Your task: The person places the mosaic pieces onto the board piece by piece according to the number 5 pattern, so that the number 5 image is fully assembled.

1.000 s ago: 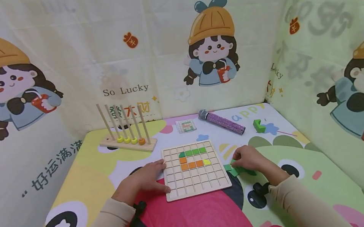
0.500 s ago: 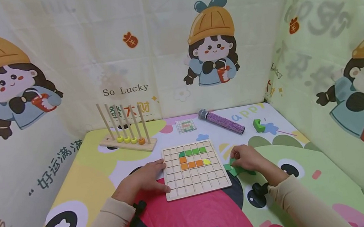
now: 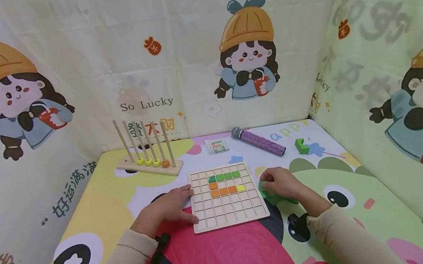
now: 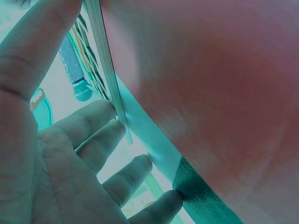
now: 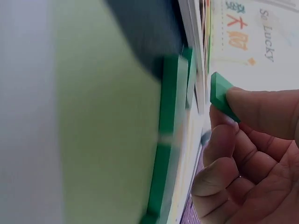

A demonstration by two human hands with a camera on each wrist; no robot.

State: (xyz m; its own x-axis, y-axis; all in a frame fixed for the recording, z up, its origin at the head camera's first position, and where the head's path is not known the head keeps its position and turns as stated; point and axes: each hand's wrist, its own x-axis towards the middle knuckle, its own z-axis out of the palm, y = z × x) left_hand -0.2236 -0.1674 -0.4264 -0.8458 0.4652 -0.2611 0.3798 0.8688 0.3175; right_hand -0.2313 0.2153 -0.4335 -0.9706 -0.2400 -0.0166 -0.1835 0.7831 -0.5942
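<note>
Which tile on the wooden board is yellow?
The yellow tile at the right end of the lower row; all others on the board are orange or green.

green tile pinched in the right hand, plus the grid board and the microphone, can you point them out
green tile [image 5: 222, 94]: right wrist view, on its flat face
grid board [image 3: 228, 200]: head view, on a bare part near its middle
microphone [image 3: 260, 141]: head view, on its purple handle

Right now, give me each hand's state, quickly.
Left hand: open, at the edge of the grid board.
Right hand: holding a green tile.
</note>
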